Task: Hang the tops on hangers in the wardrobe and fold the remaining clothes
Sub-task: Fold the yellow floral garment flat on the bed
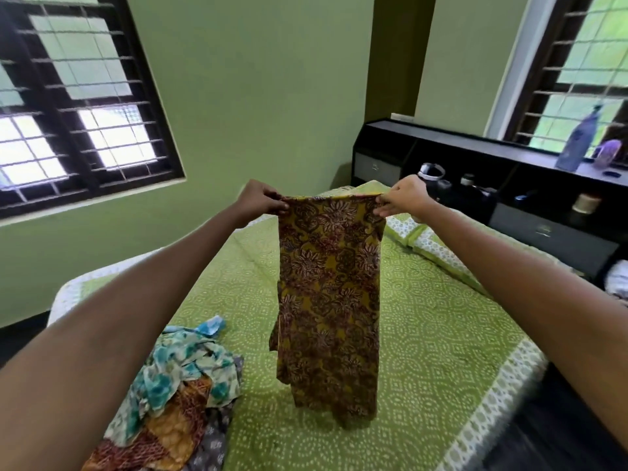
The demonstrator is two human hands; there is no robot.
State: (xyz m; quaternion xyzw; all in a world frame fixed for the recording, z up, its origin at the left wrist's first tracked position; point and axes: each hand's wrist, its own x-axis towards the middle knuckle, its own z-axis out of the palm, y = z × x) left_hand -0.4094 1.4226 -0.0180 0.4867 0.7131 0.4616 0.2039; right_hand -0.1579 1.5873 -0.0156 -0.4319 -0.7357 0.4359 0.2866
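The fingers [283, 206] of the left hand [260, 200] are curled and pinch one top corner of a mustard flowery cloth [328, 300]. The fingers of the right hand [404, 196] pinch the other top corner the same way. Both arms reach out far and high, so the cloth hangs down long and flat over the green bed cover [441, 334]. Its bottom end looks like it just touches the bed, or is very near it.

I think it is held up like this so the person can see what it is and get it straight. Holding the two corners apart keeps the top edge tight and lets the creases drop out. I cannot tell if it is a top for a hanger or something to fold.

A heap of other clothes [176, 396] lies on the bed near the left arm, all bunched up, so much of the job looks not done yet. No wardrobe or hanger shows here. A dark headboard with shelves [509, 198] stands behind the bed with small jars on it.
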